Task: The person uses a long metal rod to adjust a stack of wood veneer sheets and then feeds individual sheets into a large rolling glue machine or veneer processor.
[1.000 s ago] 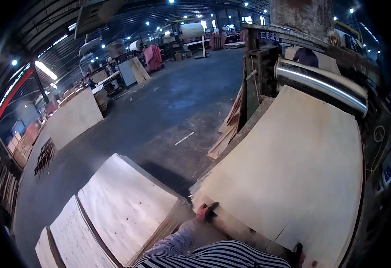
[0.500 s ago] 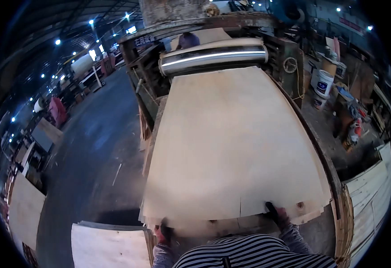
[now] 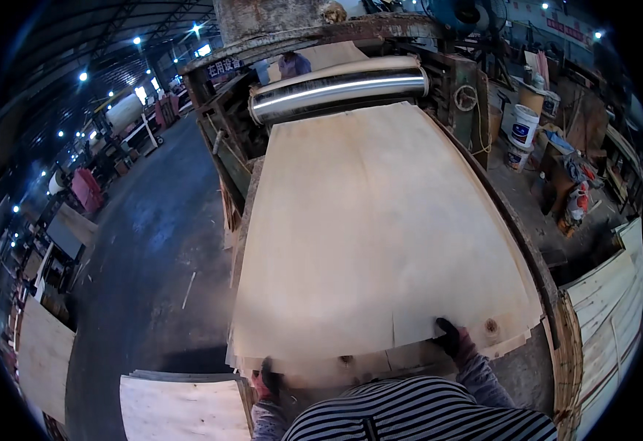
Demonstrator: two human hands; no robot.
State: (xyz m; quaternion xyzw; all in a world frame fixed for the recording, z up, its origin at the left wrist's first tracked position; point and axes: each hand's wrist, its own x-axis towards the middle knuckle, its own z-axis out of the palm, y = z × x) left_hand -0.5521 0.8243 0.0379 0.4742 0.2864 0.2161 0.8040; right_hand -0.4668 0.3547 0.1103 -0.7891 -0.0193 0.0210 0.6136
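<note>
View has swung to face the roller (image 3: pixel 340 95); veneer sheet (image 3: pixel 380 228) lies before it, seemingly unshifted, so placement looks steady. Left hand (image 3: pixel 266 380), right hand (image 3: pixel 454 342) at near edge; cannot tell whether fingers grip.

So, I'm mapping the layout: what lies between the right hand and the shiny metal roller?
In the head view, a large pale wood sheet fills most of the stretch from the right hand toward the shiny metal roller.

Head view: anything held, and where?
Grip cannot be told. Left hand is at the near edge of the wood sheets, by the left corner; right hand is at that edge, right of middle.
</note>
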